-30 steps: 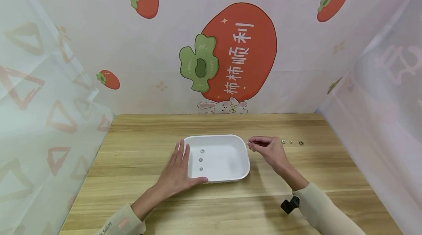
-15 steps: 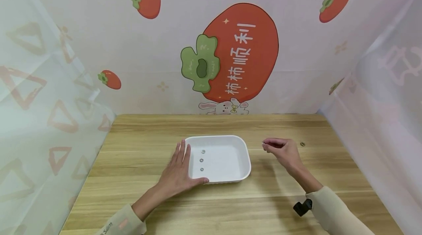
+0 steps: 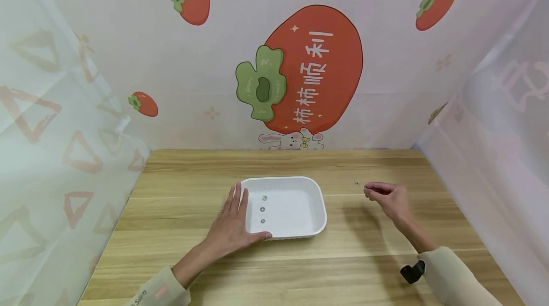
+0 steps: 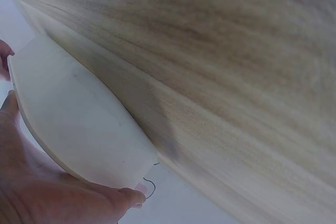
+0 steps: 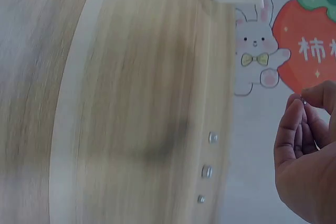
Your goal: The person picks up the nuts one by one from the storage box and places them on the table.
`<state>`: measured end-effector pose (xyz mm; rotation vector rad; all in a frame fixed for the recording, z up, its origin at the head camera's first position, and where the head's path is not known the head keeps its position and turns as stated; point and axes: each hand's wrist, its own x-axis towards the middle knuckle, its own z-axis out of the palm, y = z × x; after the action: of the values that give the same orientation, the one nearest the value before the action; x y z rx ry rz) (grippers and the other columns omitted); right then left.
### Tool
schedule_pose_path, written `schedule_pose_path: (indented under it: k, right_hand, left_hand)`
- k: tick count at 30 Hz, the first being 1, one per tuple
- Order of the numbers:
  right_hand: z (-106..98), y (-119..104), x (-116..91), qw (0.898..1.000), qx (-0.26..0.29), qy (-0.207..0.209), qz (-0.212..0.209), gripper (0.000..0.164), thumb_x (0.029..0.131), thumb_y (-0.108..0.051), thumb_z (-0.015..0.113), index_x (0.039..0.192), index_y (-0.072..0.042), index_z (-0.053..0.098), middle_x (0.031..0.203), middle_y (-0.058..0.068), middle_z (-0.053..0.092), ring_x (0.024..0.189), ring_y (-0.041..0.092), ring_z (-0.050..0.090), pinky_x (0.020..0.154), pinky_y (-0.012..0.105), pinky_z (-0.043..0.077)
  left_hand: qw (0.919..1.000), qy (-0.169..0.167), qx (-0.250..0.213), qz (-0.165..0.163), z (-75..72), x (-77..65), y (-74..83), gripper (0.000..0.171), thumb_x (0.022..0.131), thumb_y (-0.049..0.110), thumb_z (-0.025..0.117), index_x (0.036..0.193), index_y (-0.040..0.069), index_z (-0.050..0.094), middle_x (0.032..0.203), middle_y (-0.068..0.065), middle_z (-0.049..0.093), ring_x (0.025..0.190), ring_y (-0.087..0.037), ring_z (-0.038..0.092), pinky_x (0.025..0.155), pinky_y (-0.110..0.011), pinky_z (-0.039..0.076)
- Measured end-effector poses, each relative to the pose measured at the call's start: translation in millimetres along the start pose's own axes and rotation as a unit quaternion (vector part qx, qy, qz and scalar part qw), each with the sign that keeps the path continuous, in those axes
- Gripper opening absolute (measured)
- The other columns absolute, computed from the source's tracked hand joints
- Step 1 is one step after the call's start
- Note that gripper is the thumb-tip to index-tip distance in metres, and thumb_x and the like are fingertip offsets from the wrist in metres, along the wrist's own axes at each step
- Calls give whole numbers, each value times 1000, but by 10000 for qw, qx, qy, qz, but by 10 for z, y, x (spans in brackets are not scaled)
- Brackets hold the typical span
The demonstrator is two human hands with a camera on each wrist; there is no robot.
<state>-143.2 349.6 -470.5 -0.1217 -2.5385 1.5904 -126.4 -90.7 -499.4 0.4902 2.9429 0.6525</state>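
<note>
My left hand (image 3: 231, 222) rests against the left end of the white tray (image 3: 296, 235), fingers straight along its side and thumb over the front rim. Inside the tray, three small metal nuts stand in a column, the middle nut (image 3: 262, 209) among them. Right of the tray, my right hand (image 3: 392, 198) is raised over the table, its thumb and fingertips pinching a small shiny metal piece (image 5: 304, 101), mostly covered by the fingers. A nut (image 3: 357, 183) lies on the table just left of these fingertips. Three nuts, one of them a larger nut (image 5: 207, 171), show in the right wrist view.
The wooden table (image 3: 274, 272) ends at a back wall sheet (image 3: 206, 67) printed with persimmons and a rabbit. White patterned sheets hang on both sides. A black strap device (image 3: 412, 272) sits at the right sleeve.
My right hand has moved right, away from the tray, still pinching. A nut left of it has come into sight, while those further right are now covered. The left hand and tray stay put.
</note>
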Motion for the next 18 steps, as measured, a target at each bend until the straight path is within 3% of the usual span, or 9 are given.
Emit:
schedule_pose_path:
  k: [11,18]
  right_hand:
    - [-309,182,42,9979,-608,99,207,31,98,-12,78,118,11,75,101,18,80,78,5,74,67,23,61]
    - [-479,273,92,9939,-1045,156,313,32,99,-16,77,117,10,76,101,18,80,80,6,75,65,25,61]
  left_hand:
    - [10000,-34,-12,-3,12,8,-3,139,76,82,74,167,-5,13,177,-23,1,163,-41,4,128,-58,25]
    - [10000,-48,-34,3,8,13,-4,139,77,81,75,167,-5,13,176,-23,0,163,-41,3,128,-58,24]
